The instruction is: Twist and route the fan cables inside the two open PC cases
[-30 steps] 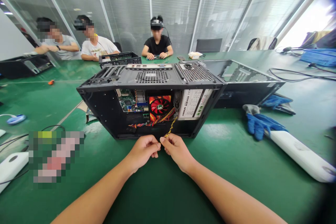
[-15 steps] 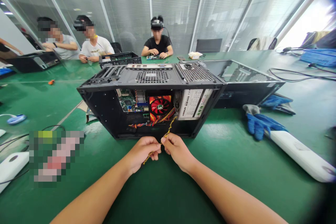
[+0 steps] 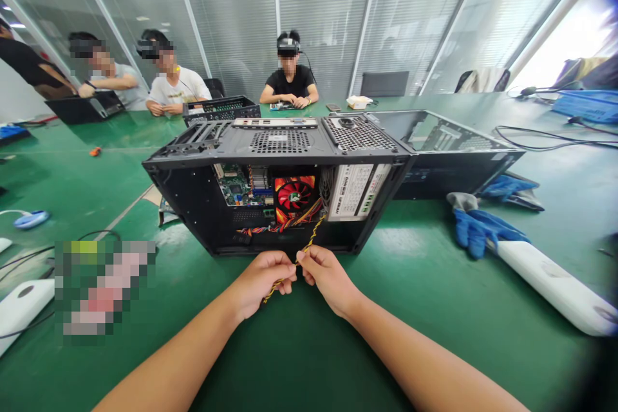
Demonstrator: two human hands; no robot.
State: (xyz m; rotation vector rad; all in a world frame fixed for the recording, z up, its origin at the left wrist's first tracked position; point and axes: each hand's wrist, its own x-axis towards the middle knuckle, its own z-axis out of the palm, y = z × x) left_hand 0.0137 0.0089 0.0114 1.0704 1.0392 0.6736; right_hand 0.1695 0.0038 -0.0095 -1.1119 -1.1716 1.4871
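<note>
Before me a black computer case lies with its open side facing me. Inside it show a motherboard, a red cooling fan, a power supply and a bundle of coloured wires. From beside the power supply a twisted yellow and black cable runs out over the near edge. My left hand pinches this cable, and its end pokes out below the fingers. Close beside it, my right hand is closed on the same cable, nearer the case.
To the right lie a case side panel, blue work gloves and a white bar-shaped object. Another white object and dark cables are at left. Across the green table several people work, some at other cases.
My hands and the cable stay nearly still. At the far left, a standing person has come further into view and the black case there has shifted right.
</note>
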